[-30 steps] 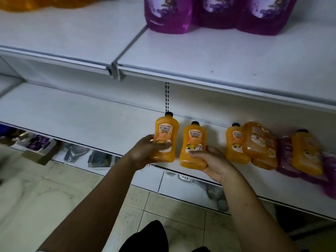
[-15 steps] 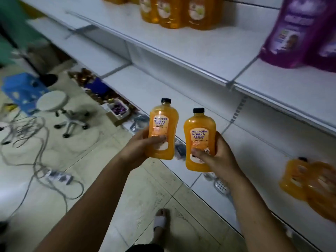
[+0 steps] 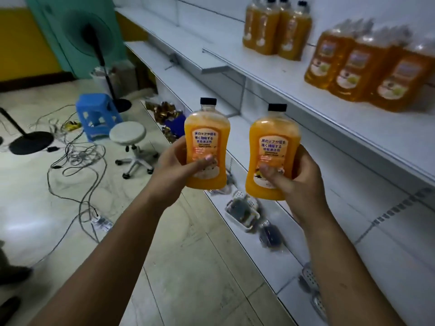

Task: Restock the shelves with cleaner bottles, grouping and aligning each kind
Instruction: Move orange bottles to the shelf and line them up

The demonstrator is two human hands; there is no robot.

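Left hand (image 3: 175,171) grips left orange bottle (image 3: 206,147); right hand (image 3: 297,182) grips right orange bottle (image 3: 273,156); both upright; blurred, seemingly similar bottles (image 3: 367,64) at two o'clock.

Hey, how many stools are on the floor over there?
2. The blue stool stands farther off; the white stool, on wheels, stands just in front of it, to its right. None seems hidden.
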